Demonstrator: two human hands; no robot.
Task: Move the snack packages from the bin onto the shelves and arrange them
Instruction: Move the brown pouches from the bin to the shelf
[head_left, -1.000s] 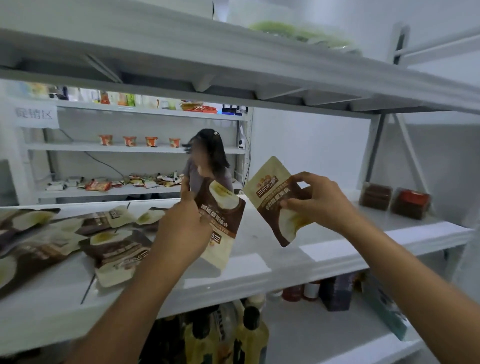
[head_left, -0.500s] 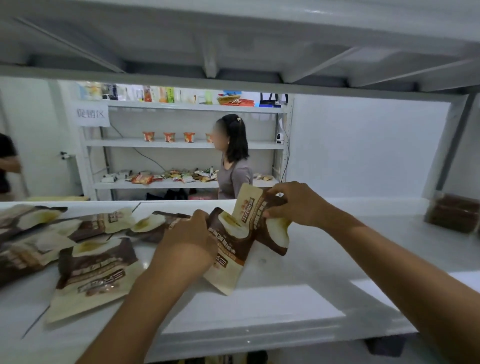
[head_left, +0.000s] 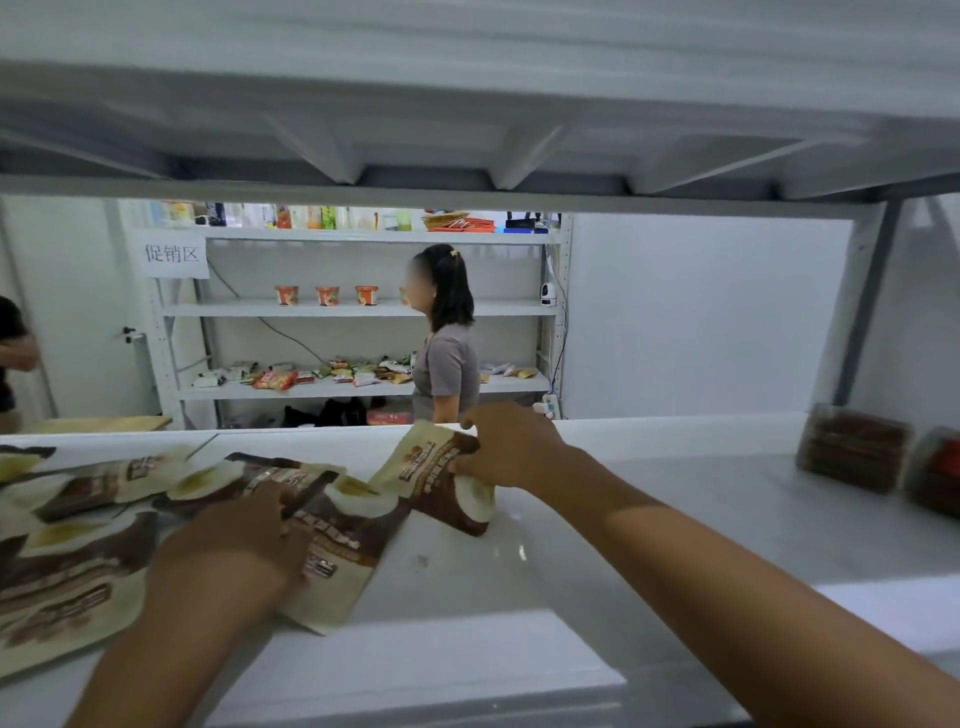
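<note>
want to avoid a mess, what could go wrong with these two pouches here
The right pouch, propped tilted by the right hand, may flop over once released.
The left pouch, under the left hand, reaches close to the front edge of the shelf and could slide off.

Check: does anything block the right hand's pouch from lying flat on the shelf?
Nothing visible on its right: the right hand grips the pouch beside bare shelf, and the boxes sit far off. On its left, the left pouch, in the left hand, lies close against it.
</note>
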